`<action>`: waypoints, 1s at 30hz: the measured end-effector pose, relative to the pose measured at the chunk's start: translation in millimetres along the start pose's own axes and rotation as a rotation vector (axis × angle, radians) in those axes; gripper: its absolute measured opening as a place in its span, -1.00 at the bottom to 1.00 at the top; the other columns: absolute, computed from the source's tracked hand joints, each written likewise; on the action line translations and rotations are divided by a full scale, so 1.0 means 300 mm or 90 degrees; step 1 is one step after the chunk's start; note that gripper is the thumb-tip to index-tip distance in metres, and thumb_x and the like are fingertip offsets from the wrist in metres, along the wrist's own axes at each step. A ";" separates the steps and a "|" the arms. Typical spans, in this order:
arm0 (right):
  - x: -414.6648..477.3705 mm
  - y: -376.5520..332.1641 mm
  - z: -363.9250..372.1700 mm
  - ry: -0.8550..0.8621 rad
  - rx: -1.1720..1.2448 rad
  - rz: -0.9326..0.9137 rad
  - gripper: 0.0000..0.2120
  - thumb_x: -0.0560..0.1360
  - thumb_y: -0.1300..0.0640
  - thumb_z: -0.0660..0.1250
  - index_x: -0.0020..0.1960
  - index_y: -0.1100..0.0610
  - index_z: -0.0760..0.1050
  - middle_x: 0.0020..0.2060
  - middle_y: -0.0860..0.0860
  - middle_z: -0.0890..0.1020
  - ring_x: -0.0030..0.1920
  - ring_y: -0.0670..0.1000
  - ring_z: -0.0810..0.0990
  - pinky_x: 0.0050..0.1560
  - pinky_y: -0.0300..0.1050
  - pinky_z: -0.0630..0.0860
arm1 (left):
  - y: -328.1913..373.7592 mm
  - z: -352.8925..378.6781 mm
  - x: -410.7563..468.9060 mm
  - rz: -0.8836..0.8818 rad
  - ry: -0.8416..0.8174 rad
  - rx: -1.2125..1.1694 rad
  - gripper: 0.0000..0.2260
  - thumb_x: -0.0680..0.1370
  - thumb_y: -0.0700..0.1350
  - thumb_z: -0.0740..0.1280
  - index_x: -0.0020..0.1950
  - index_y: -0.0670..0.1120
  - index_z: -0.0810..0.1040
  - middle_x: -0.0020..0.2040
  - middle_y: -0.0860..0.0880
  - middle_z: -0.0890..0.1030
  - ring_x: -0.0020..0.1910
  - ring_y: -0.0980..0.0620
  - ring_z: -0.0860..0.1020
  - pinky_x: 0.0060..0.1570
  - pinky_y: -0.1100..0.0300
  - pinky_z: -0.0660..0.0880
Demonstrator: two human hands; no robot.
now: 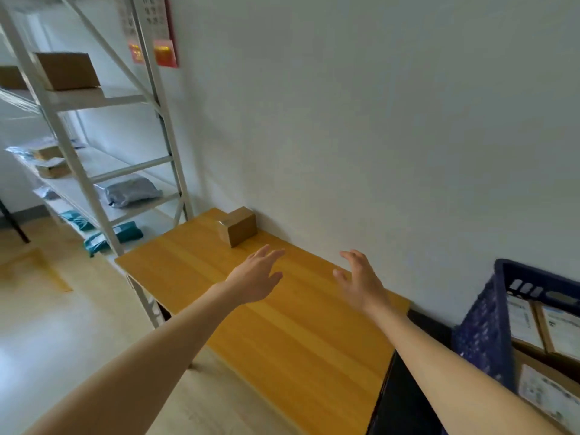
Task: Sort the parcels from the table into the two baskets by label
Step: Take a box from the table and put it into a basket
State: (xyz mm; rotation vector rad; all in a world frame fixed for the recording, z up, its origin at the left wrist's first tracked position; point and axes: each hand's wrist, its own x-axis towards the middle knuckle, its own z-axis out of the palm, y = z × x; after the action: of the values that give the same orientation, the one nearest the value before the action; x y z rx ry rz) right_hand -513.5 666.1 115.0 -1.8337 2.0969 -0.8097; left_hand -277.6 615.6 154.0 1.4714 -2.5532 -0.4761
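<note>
reach up the frame to the small cardboard parcel (238, 226) against the wall (376, 120), just above centre on the table (282, 334); bring in left hand (255, 277) and right hand (361, 282), both empty, fingers spread wide, not touching it; clasp opposite sides, lift level, read the label before choosing the blue basket (485, 334) at lower right

A single head-worn wide-angle camera looks forward and down, close over the table (298, 340).

Plain white wall (376, 120), white metal shelving rack (103, 97) at left, pale wood floor (62, 324), red wall calendar (165, 54)
</note>
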 end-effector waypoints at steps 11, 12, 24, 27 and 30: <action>0.249 -0.298 0.434 -0.062 0.033 0.010 -0.59 0.62 0.08 0.21 0.44 0.13 0.30 0.42 0.04 0.33 0.38 0.04 0.36 0.30 -0.11 0.34 | -0.564 -0.020 0.033 -0.111 -0.007 -0.092 -0.50 0.66 0.00 0.17 0.57 0.08 0.09 0.57 -0.04 0.11 0.50 -0.08 0.24 0.40 0.03 0.29; 0.287 -0.308 0.467 -0.064 0.034 0.008 -0.59 0.62 0.08 0.21 0.44 0.13 0.30 0.42 0.04 0.34 0.38 0.04 0.37 0.29 -0.12 0.35 | -0.605 -0.015 0.054 -0.117 -0.009 -0.099 -0.50 0.66 -0.01 0.17 0.57 0.07 0.09 0.57 -0.04 0.12 0.49 -0.08 0.24 0.40 0.03 0.29; 0.828 -0.410 0.837 -0.118 0.091 0.041 -0.61 0.62 0.14 0.20 0.44 0.12 0.30 0.41 0.04 0.37 0.37 0.04 0.40 0.25 -0.11 0.41 | -1.082 -0.083 0.472 -0.200 -0.056 -0.074 -0.49 0.65 -0.04 0.18 0.58 0.03 0.09 0.52 -0.06 0.25 0.35 -0.09 0.42 0.24 0.09 0.42; 0.918 -0.418 0.914 -0.135 0.094 0.069 -0.61 0.61 0.15 0.21 0.43 0.12 0.32 0.39 0.05 0.39 0.35 0.06 0.41 0.29 -0.04 0.42 | -1.172 -0.062 0.575 -0.222 -0.065 -0.115 -0.50 0.65 -0.05 0.18 0.57 0.03 0.10 0.47 -0.10 0.32 0.22 -0.11 0.49 0.03 0.16 0.43; 0.969 -0.424 0.989 -0.151 0.088 0.100 -0.62 0.61 0.15 0.20 0.42 0.12 0.33 0.38 0.06 0.40 0.34 0.06 0.41 0.30 0.00 0.41 | -1.257 -0.033 0.673 -0.249 -0.086 -0.142 -0.51 0.66 -0.04 0.18 0.56 0.00 0.12 0.46 -0.13 0.34 0.20 -0.14 0.51 0.01 0.10 0.47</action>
State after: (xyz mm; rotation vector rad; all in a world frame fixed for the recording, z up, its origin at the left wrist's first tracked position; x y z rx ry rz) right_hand -306.5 304.2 -6.8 -1.5860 1.9534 -0.6462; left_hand -69.9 263.5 27.4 1.9091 -2.2081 -0.9075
